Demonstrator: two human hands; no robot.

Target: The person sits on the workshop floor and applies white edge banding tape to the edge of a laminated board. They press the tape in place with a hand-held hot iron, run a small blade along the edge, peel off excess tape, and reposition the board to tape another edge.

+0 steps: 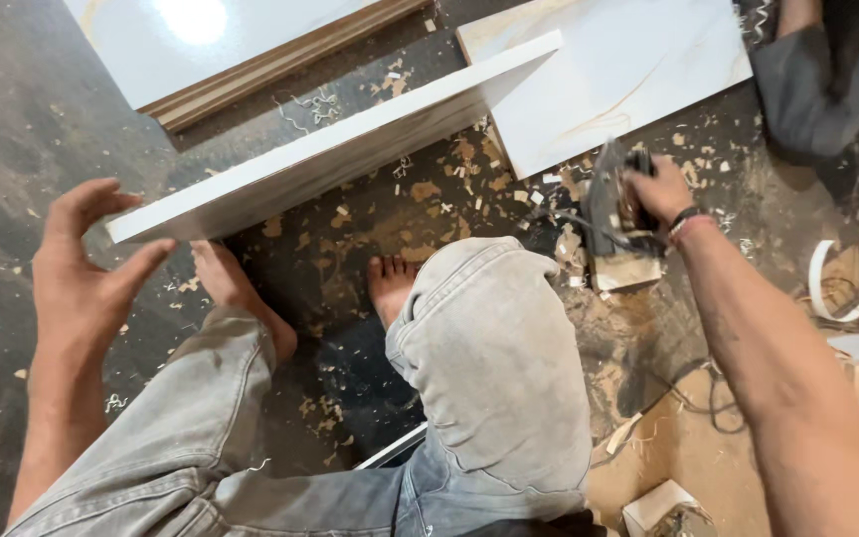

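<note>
White laminated board (pixel 350 144), long and narrow, runs on a slant from the left middle of the frame up to the upper centre, its near end standing on edge above the dusty floor (pixel 12 119). At the left of the frame, the left hand (pixel 86 264) is spread with fingers apart, thumb and fingertips just at the board's lower-left end; whether they press on it cannot be told. Below the board, two bare feet rest among wood chips (pixel 429 189), and grey-trousered knees fill the lower centre. Right of centre, the right hand (pixel 660 189) is closed around the handle of a small power tool (pixel 613 224) resting on the floor, its cord trailing to the lower right. A second white panel (pixel 628 70) lies flat at the upper right.
</note>
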